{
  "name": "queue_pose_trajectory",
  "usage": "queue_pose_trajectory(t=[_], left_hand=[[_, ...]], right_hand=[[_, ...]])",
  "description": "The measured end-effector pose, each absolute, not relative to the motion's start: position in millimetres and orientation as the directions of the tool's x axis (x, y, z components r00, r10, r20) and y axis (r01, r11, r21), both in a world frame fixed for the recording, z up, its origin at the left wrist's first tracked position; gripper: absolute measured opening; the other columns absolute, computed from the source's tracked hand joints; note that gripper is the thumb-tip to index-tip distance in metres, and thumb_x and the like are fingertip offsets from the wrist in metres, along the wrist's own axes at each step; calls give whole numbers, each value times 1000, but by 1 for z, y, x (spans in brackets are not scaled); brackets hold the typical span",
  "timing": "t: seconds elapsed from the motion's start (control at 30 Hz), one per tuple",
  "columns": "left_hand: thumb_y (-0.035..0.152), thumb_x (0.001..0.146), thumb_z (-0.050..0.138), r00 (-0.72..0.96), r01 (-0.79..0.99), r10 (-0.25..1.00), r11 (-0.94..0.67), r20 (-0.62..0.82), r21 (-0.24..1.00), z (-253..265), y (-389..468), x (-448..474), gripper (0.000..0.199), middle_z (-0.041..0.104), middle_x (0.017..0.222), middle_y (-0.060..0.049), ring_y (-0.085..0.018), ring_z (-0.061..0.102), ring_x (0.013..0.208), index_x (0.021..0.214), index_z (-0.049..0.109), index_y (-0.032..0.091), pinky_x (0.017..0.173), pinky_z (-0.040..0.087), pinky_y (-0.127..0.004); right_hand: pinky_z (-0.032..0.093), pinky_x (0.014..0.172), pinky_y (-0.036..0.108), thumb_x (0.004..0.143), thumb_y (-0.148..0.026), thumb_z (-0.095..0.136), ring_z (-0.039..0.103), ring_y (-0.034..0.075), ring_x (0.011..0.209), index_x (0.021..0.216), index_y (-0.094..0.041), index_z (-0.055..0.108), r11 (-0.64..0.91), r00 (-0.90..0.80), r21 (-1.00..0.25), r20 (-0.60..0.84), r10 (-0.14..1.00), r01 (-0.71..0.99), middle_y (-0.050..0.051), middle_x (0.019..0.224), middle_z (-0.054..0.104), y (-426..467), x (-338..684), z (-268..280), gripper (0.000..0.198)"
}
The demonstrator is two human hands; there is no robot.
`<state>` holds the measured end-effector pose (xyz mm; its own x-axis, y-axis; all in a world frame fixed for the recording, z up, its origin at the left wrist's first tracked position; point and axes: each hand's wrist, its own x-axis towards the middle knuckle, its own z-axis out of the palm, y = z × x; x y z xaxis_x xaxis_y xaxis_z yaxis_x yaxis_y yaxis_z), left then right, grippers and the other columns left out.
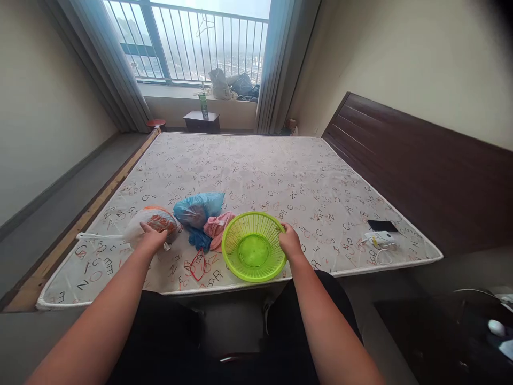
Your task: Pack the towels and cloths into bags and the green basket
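A bright green plastic basket (236,255) stands empty near the front edge of a bare mattress (260,171). My right hand (290,240) grips its right rim. My left hand (151,236) rests closed on a clear plastic bag with orange and brown contents (158,218) at the left. Between the two lie a blue plastic bag (199,207), a blue cloth piece (199,239) and a pink cloth (217,227). A red string loop (197,265) lies just in front of them.
A black phone (382,225) and a white charger with cable (380,238) lie at the mattress's right front corner. A dark headboard (409,155) runs along the right. A small dark table (201,121) with a green bottle (203,105) stands under the window.
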<state>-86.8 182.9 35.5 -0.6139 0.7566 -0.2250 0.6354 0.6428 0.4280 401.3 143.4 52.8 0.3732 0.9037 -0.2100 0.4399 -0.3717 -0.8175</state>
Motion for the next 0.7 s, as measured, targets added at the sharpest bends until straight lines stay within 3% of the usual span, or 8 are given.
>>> queue_pose_trajectory(t=[0.1,0.17,0.27,0.37,0.53,0.7], left_hand=[[41,81,62,-596,738,791,607,-136,294,41,183,-78,95,44,145,-41,-51,49,133,153,22,-5,103,43,-60],[42,84,57,-540,793,836,544,-96,275,44,184,-70,74,52,136,-39,-51,53,128,141,42,-3,99,46,-59],[40,89,52,-342,896,937,349,-74,273,40,188,-53,45,64,122,-30,-43,57,125,116,63,7,103,45,-52],[38,89,50,-96,951,992,116,-82,288,29,193,-33,35,68,119,-20,-34,60,123,107,69,14,108,44,-43],[37,86,54,177,923,973,-112,-146,367,8,203,-3,36,48,154,-15,-33,49,140,110,74,18,117,36,-42],[36,86,52,387,848,899,-261,-203,460,-3,213,26,35,35,164,-10,-30,32,151,103,78,18,122,30,-37]], right_hand=[[46,75,27,72,-19,52,66,22,93,119,-23,66,-365,383,-825,-199,902,431,5,108,74,141,400,48,49],[45,73,27,73,-20,50,66,22,90,115,-23,67,-370,394,-826,-199,897,425,5,105,75,139,398,45,46],[44,71,27,74,-20,48,66,22,88,112,-23,67,-380,390,-824,-213,896,421,5,102,75,138,397,43,42],[45,72,28,75,-21,48,66,23,89,113,-24,66,-377,382,-821,-214,899,429,5,102,74,138,396,43,42],[45,77,29,76,-17,46,65,23,93,114,-24,64,-366,364,-811,-206,908,456,5,106,73,138,391,47,43],[46,79,30,79,-18,47,65,24,94,116,-25,65,-369,352,-793,-209,912,484,6,106,73,137,385,56,42]])
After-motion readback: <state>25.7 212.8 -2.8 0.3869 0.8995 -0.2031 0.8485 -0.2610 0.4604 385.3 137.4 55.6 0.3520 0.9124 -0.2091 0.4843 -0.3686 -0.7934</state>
